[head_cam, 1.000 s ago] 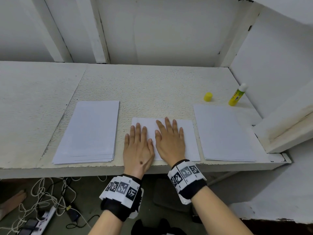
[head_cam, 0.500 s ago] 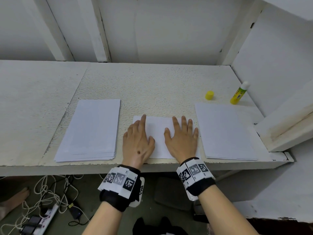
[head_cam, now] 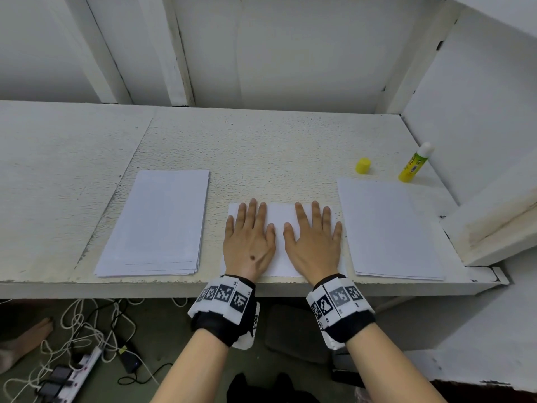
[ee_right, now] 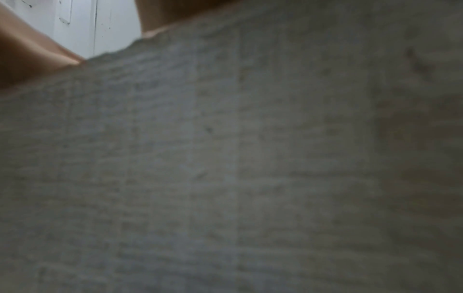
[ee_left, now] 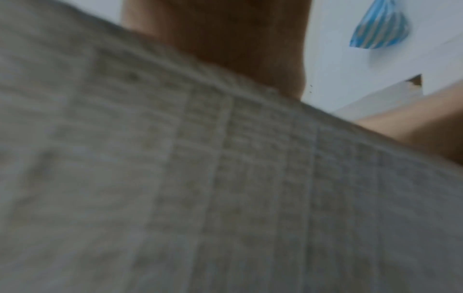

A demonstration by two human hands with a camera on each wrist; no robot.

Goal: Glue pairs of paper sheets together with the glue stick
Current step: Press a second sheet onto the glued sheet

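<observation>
Left hand [head_cam: 249, 242] and right hand [head_cam: 314, 242]: both flat, fingers spread, pressing side by side on middle paper sheet [head_cam: 279, 216] at near edge of desk [head_cam: 261, 146]. Left paper stack [head_cam: 157, 222] and right paper stack [head_cam: 386, 228]: flanking, apart from hands. Glue stick [head_cam: 412, 167]: upright, uncapped, far right by wall. Yellow cap [head_cam: 363, 165]: just left of it. Wrist views: blurred, close against a pale surface.

Left hand [head_cam: 249, 248], right hand [head_cam: 315, 247] — flat, fingers straight
</observation>
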